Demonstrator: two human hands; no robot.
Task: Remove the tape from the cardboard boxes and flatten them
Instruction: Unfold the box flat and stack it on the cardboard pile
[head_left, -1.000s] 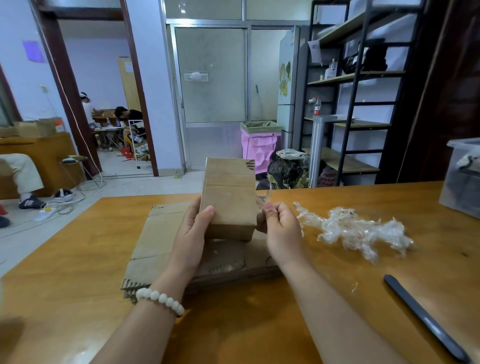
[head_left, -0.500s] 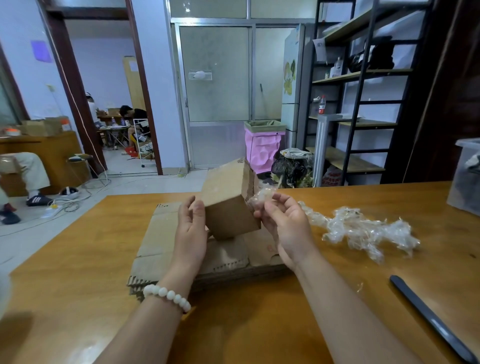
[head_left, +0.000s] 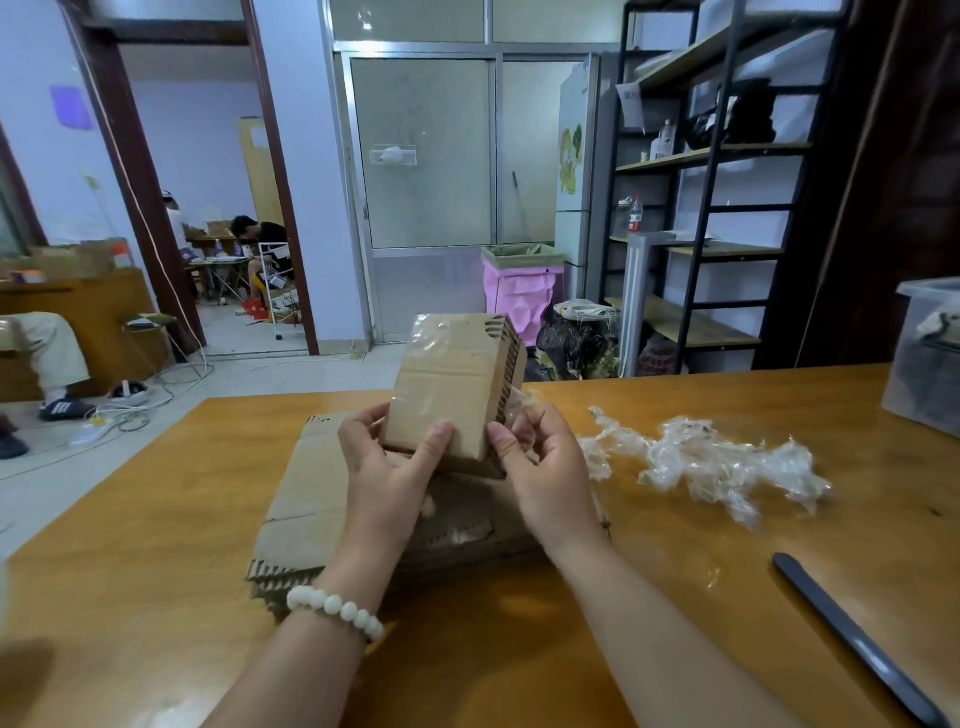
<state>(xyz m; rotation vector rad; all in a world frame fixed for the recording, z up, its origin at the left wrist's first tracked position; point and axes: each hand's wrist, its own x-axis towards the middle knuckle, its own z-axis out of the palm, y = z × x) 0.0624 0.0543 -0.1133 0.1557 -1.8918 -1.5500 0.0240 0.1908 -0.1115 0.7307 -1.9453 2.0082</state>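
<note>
The small brown cardboard box (head_left: 457, 384) stands on end between both hands, its long axis running up and away from the person. It is held over the stack of flattened brown cardboard sheets (head_left: 311, 499) on the orange-brown wooden table (head_left: 156, 571). The left hand (head_left: 387, 467) grips the near bottom end, thumb laid across the front face. The right hand (head_left: 545, 467) sits at the box's right edge, fingers curled, pinching a strand of clear tape (head_left: 519, 400). That makes it the nearer hand for the peel, and the pull probably runs up along that edge. A heap of crumpled clear tape (head_left: 717, 462) lies off to the right.
</note>
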